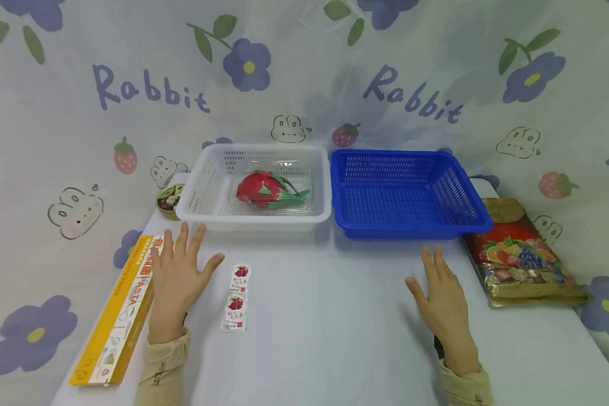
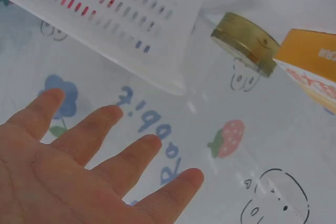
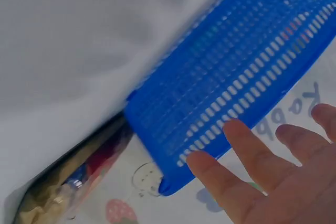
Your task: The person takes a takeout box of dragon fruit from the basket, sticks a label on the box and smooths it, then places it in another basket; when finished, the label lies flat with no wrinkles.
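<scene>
Left grip (image 1: 179, 282) and right grip (image 1: 442, 304) spread, white tabletop (image 1: 325, 327), blue basket (image 1: 413, 232), rabbit-print backdrop (image 1: 304, 67)

So the left sleeve (image 1: 163, 361) and right sleeve (image 1: 464, 384) are both beige and kinda wrinkled, the left one's got a small dark squiggly marking (image 1: 159, 373), and some black band (image 1: 438, 347) peeks out past each.

On the flowered cloth (image 1: 309, 79), the word "Rabbit" is written two times in purple letters. The long box (image 1: 118, 318) carries "PASTA" in red, and on its orange part "curry sauce" can be read. The two stickers (image 1: 235, 311) bear Chinese characters, too small for sure reading. Small lettering on the left sleeve (image 1: 163, 363) is not legible.
</scene>
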`<state>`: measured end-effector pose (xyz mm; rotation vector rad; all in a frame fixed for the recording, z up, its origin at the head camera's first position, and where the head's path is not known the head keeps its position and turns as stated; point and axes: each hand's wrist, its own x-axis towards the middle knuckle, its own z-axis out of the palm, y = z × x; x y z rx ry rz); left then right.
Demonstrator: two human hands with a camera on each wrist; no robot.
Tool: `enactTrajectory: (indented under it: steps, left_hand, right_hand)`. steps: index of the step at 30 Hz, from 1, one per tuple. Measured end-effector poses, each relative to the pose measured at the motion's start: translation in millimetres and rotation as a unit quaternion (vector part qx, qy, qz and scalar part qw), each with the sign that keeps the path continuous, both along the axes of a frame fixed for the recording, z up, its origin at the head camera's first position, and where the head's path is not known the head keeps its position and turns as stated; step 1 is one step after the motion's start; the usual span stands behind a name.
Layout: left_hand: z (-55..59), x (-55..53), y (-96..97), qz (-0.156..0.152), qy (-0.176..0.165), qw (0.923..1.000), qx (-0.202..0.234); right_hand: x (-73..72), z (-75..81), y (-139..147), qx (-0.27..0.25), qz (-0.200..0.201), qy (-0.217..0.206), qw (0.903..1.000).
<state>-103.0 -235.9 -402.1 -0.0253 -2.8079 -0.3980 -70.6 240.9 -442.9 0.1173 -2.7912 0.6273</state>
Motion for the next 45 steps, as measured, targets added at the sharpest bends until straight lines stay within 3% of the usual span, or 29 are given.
enactTrajectory:
  steps: [9,17,23,36,45]
  left_hand:
    - [19.4,-29.8,4.1,-0.027,-0.025,0.9987,0.034]
    - [21.7,-63.0,22.5,-0.051,-0.024,0.9931,0.103]
    - [20.6,-86.1,33.5,-0.060,-0.029,0.9866,0.149]
    - [20.5,-128.5,38.4,-0.031,-0.128,0.9710,0.200]
    - [20.2,-150.0,40.5,-0.004,-0.203,0.9658,0.162]
  right_hand:
    - [-26.7,10.3,-46.0,-0.049,0.074,0.002,0.9961]
    - [-42.0,17.6,-88.6,-0.077,0.139,-0.031,0.9868]
    - [-54.1,17.8,-111.1,-0.090,0.150,-0.051,0.9833]
    - [-70.6,19.9,-150.5,-0.094,0.175,-0.078,0.9770]
    - [-81.3,17.3,-163.5,-0.082,0.172,-0.084,0.9781]
